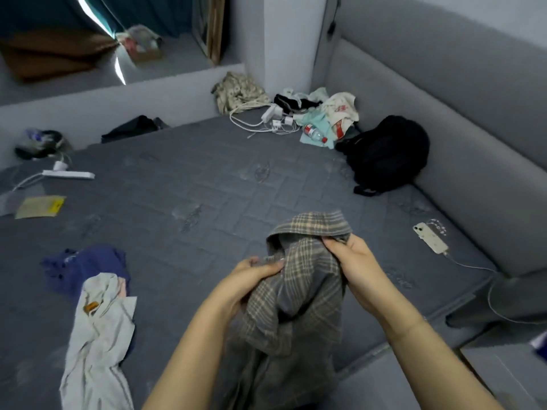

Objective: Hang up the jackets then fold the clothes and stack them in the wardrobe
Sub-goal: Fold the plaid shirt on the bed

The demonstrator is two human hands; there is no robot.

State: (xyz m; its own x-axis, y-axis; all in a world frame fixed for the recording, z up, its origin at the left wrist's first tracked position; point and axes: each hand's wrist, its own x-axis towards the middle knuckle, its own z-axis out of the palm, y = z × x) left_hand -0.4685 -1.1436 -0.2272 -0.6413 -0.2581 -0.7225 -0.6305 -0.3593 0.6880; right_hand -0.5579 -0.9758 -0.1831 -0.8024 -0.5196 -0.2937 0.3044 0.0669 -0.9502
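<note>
A grey plaid garment (pixel 299 291) hangs bunched in front of me over the near edge of the bed. My left hand (pixel 251 276) pinches its edge on the left side. My right hand (pixel 352 258) grips the fabric near the collar on the right. A light grey garment (pixel 97 335) lies crumpled at the lower left of the mattress, partly on top of a dark blue garment (pixel 80 267). More clothes are piled at the far corner: a beige patterned piece (pixel 236 90) and white and mint pieces (pixel 331 113).
The grey quilted mattress (pixel 192 187) holds a black backpack (pixel 387 152), a white phone (pixel 430 238) on a cable, chargers and cords (pixel 266 116), a plastic bottle (pixel 315 134), a power strip (pixel 68 174) and a yellow packet (pixel 40 206). A padded headboard (pixel 458 99) runs along the right.
</note>
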